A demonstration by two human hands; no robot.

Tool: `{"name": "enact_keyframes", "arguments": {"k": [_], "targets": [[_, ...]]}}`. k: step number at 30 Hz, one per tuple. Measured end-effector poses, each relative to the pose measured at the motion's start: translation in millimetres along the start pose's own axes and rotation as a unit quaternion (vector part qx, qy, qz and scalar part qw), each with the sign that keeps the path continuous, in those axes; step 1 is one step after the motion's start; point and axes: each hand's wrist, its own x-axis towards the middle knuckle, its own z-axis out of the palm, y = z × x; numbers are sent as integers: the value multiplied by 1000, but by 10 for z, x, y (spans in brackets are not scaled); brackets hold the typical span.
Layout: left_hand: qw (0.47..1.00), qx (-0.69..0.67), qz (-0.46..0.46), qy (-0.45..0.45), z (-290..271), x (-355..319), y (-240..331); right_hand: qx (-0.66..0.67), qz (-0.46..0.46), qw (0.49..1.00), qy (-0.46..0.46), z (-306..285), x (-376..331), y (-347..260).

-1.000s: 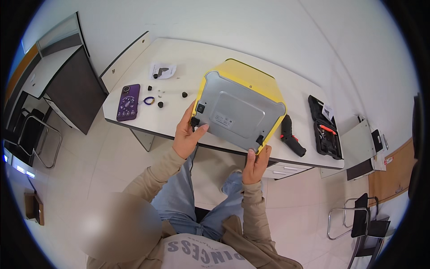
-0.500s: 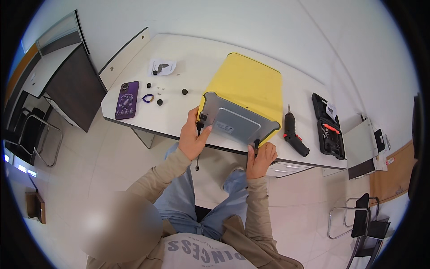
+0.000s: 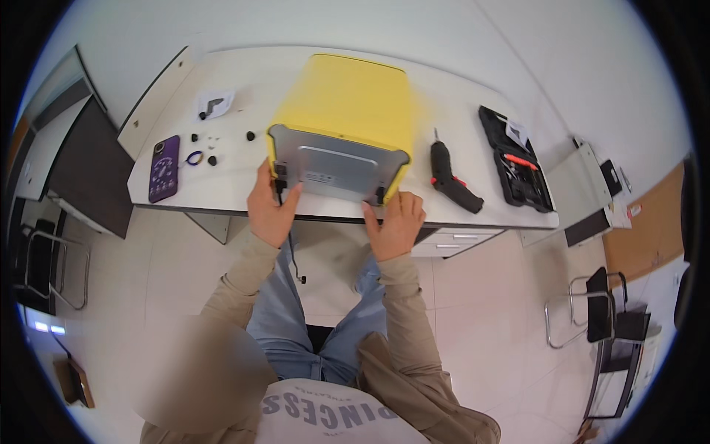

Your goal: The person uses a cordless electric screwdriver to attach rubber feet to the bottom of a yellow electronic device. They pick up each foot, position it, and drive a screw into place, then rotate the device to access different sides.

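gripping the yellow box [image 3: 347,100] at its grey panel's [image 3: 336,164] lower corners, left hand [image 3: 270,207] and right hand [image 3: 396,222] apart

Left of the yellow box [image 3: 347,111], small parts [image 3: 211,148] and a phone [image 3: 164,168] dot the table [image 3: 458,89]. Right, the screwdriver [image 3: 452,177] lies close, bit case [image 3: 516,159] beyond; open tabletop between.

A purple phone [image 3: 163,168] lay at the white surface's [image 3: 458,103] left end, a cordless screwdriver [image 3: 452,178] and open black tool case [image 3: 515,168] to the right.
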Motion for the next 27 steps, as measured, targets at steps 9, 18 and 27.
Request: {"name": "enact_keyframes", "arguments": {"k": [9, 18, 27], "targets": [[1000, -3, 16, -10, 27, -57, 34, 45, 12, 999, 12, 2, -55, 27], [985, 173, 5, 24, 119, -63, 166, 30, 13, 999, 19, -22, -17, -3], [970, 240, 15, 40, 160, -104, 103, 57, 5, 998, 37, 9, 12, 77]]}}
